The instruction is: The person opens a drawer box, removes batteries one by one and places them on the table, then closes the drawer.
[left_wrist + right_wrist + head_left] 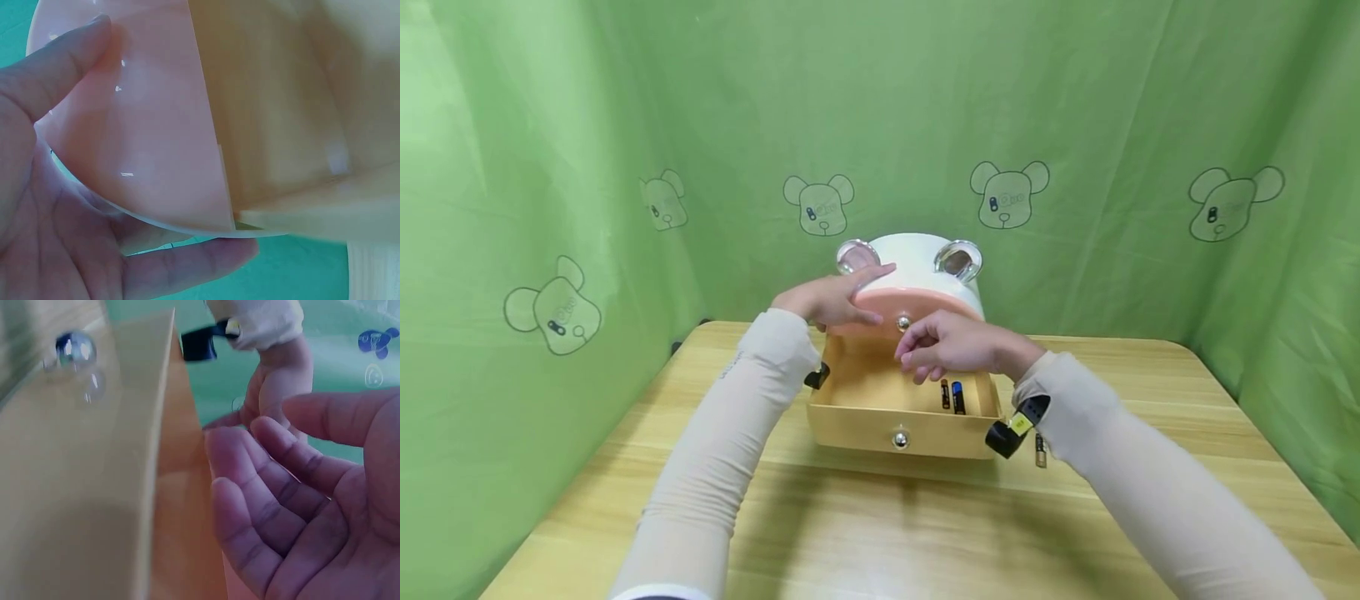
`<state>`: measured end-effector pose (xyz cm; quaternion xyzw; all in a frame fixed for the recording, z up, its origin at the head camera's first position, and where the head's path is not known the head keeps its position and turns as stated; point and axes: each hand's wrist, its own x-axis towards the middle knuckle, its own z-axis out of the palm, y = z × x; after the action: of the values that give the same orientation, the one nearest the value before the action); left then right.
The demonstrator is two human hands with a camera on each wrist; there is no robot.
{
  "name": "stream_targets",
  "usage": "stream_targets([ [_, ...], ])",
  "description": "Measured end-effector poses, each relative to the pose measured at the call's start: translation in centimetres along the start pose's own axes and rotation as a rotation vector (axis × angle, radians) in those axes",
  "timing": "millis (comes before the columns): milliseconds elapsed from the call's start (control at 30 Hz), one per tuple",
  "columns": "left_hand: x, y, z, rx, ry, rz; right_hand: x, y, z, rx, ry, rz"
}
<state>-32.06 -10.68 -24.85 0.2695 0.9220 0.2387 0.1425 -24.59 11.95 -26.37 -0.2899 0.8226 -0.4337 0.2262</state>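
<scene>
- Head view: sleeve lettering, on the left sleeve, is too small to read; same for the text in the five bear prints on the green curtain, behind the drawer.
- Yellow label on the right wrist device, at the drawer's right front corner; marks unreadable.
- Batteries, three: brown-topped battery and blue-topped battery side by side in the drawer's right part; third battery on the table, right of the drawer. Wording unreadable.
- One white cabinet, above and behind the pulled-out drawer: two ears, one pink front, two silver knobs.
- Right hand over the drawer, fingers loosely bent, holding nothing.
- Left wrist view: left hand grips the cabinet's curved side beside the drawer, thumb on pink, fingers behind, spread moderately.
- Right wrist view: right thumb apart from fingers, palm bare, beside the drawer's wall; one knob visible.
</scene>
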Motion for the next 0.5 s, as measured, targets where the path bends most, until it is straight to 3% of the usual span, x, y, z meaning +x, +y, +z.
stream_targets([
  [200,-0.1,-0.1,0.1,0.010,0.006,-0.004,0.8,0.5,-1.1,-0.061,-0.033,0.038],
  [500,-0.1,-0.1,0.0,-0.010,0.008,-0.001,1.6,0.8,-2.4,-0.247,-0.182,0.082],
])
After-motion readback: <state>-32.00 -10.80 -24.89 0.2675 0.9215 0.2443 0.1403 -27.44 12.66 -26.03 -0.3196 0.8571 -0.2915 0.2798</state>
